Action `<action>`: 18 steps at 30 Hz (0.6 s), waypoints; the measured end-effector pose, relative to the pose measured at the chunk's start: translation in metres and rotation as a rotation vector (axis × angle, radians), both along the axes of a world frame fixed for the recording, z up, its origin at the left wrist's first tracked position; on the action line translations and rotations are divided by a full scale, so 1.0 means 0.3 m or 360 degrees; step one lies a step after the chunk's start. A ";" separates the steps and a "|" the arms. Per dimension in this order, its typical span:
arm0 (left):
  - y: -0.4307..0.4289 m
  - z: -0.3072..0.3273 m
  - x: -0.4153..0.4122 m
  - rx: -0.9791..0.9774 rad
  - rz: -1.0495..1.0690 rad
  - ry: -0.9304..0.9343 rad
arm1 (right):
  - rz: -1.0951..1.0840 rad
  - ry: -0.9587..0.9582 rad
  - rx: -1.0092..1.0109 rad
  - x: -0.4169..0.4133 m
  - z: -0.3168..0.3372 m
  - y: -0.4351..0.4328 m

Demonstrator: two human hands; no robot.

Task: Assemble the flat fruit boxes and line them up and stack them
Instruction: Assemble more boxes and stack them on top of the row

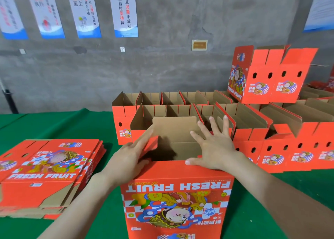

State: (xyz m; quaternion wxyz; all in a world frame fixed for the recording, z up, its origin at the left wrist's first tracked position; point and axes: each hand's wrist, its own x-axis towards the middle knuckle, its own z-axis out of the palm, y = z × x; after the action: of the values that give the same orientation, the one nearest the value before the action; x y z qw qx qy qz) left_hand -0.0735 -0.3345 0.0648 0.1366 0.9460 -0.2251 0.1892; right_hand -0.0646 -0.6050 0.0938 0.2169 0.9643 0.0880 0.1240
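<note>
A red FRESH FRUIT box stands opened in front of me, its print upside down and its brown flaps up. My left hand presses straight fingers against the box's left side flap. My right hand lies flat with spread fingers on the right flap at the box's top edge. A stack of flat, unfolded boxes lies on the green table at the left.
Two rows of assembled open boxes stand behind the one I work on, running to the right. One more box sits stacked on top at the back right. The green table reaches a grey wall with posters.
</note>
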 end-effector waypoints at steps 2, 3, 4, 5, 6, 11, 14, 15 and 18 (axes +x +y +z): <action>-0.006 -0.002 0.020 0.0071 -0.0006 0.0173 | -0.0008 0.0009 0.0012 0.000 0.003 -0.003; -0.009 -0.002 0.032 0.0091 -0.0008 0.0227 | -0.0015 0.0018 0.0011 0.002 0.003 -0.003; -0.013 0.001 0.044 0.0090 -0.0010 0.0268 | -0.0023 0.0030 0.0007 0.005 0.004 -0.003; -0.017 0.010 0.055 0.0046 -0.0009 0.0322 | -0.0026 0.0040 0.0002 0.008 0.004 -0.003; -0.020 0.020 0.064 -0.0047 -0.0003 0.0387 | -0.0024 0.0046 -0.0002 0.010 0.005 -0.002; -0.033 0.037 0.146 -0.0004 0.0234 0.0314 | -0.0025 0.0008 0.0021 0.009 0.001 -0.001; -0.047 0.018 0.172 0.0051 0.0421 0.0341 | 0.0148 -0.0137 0.0235 -0.001 -0.010 -0.007; -0.048 0.009 0.181 0.0053 0.0458 0.0361 | 0.0286 -0.0280 0.0416 -0.006 -0.018 -0.014; -0.031 -0.011 0.194 -0.0090 0.0415 0.0588 | 0.0618 -0.0738 0.1309 -0.012 -0.046 -0.061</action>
State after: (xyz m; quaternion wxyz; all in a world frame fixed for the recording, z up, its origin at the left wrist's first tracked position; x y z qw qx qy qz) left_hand -0.0153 -0.3437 0.0615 0.1765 0.9814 -0.0667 0.0350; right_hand -0.0682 -0.6233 0.0801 -0.1938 0.8829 0.1590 0.3970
